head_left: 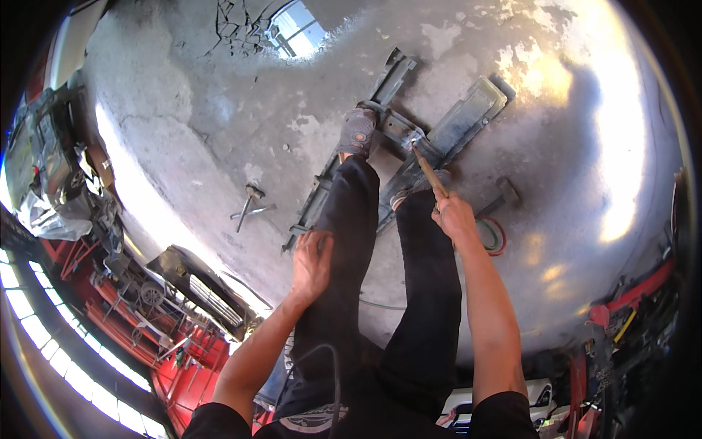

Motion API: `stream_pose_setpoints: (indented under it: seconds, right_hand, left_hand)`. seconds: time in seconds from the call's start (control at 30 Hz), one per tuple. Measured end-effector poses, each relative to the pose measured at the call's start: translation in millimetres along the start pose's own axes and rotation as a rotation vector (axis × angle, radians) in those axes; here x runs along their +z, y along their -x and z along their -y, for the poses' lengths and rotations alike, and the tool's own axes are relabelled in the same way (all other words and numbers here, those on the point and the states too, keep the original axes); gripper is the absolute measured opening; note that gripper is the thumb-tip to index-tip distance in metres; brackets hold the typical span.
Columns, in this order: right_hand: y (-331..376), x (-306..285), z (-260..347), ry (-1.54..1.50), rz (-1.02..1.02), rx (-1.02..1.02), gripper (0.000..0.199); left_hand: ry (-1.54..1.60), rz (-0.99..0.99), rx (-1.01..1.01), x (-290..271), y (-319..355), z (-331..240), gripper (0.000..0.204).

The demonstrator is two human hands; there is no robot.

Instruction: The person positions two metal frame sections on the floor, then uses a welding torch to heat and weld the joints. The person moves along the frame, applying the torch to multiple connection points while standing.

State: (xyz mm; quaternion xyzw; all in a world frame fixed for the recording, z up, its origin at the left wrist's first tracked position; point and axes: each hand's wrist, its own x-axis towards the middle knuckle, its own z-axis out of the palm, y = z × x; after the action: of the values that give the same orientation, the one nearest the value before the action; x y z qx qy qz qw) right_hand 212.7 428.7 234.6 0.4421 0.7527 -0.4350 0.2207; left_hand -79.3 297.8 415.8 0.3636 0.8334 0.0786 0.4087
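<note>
My right hand (455,219) is closed round the wooden handle of a hammer (426,168). The hammer's far end meets a cross-piece of a grey metal vehicle frame part (461,121) on the floor; its head is hard to make out there. This part has two long rails joined by the cross-piece. One shoe (358,132) stands at its left rail, and my other foot is partly hidden behind my right knee. My left hand (313,262) rests on my left leg near the knee, fingers loosely bent and holding nothing.
A second hammer (506,193) and a red and green ring-shaped coil (493,236) lie right of my right hand. Another hammer (252,193) lies left, across a metal tool. A dark car bumper (197,289) and a damaged vehicle (55,161) are farther left.
</note>
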Motion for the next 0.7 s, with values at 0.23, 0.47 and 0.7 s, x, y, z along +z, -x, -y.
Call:
stream_pose_setpoints:
  seconds: [0.23, 0.47, 0.7]
  right_hand:
    - [-4.1, -3.1, -7.2, 0.056, 0.046, -0.016, 0.058]
    - [-2.2, -0.7, -5.5, 0.035, 0.038, 0.0, 0.058]
    - [2.6, 2.6, -10.3, 0.022, 0.028, -0.005, 0.055]
  left_hand:
    - [0.022, 0.036, 0.041, 3.8, -3.8, -3.1, 0.016]
    - [0.095, 0.062, -0.126, 8.1, -6.9, 4.2, 0.018]
    - [0.036, 0.088, -0.143, 15.3, -9.3, 19.3, 0.023]
